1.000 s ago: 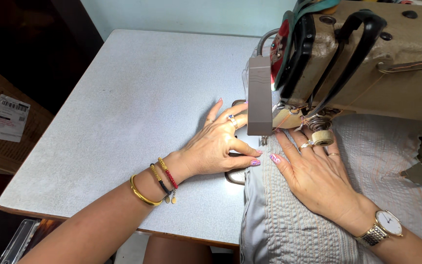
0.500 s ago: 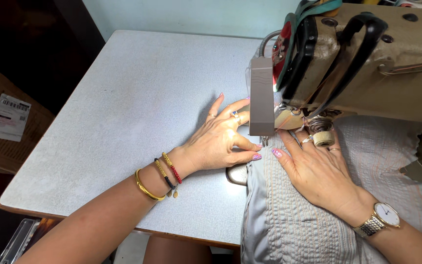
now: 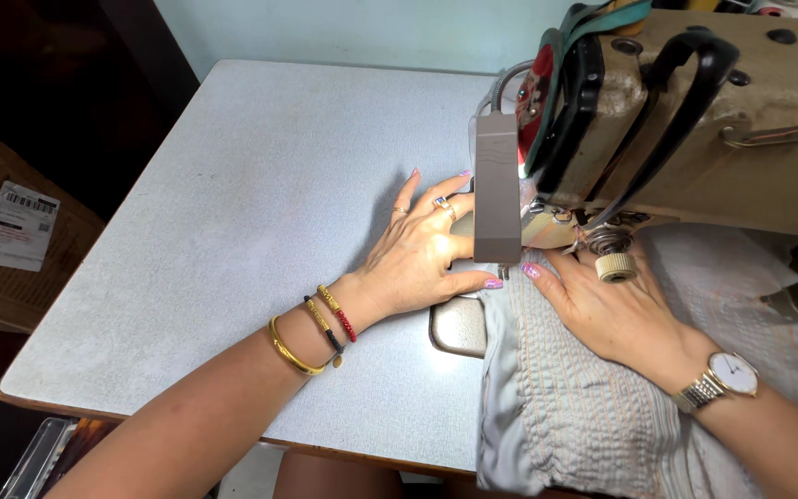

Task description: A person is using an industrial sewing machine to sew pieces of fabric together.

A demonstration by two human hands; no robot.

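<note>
Fabric (image 3: 593,407) lies under both flat, open hands, its seam hidden behind the sewing machine (image 3: 695,129) head.

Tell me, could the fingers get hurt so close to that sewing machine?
Possibly. The left hand and right hand both press the pale grey fabric flat right beside the sewing machine head, so a fingertip could slide under the needle area. The gathered fabric might also bunch or feed crookedly, spoiling the seam. The bracelets on the left wrist lie near the fabric edge and could perhaps snag it.
</note>
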